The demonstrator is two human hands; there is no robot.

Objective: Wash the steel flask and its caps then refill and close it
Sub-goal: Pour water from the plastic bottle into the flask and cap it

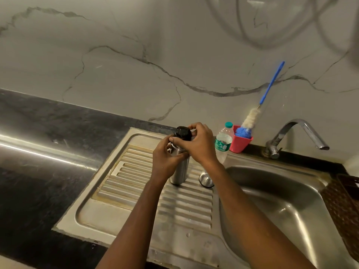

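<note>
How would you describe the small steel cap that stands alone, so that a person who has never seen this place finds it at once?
Start from the ribbed steel draining board left of the sink basin. Near its right edge, beside the upright steel flask that both hands hold, sits a small steel cap. It is short, dome-shaped and untouched, while the flask is tall and wears a black lid.

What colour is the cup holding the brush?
Red cup, clearest in the head view.
</note>
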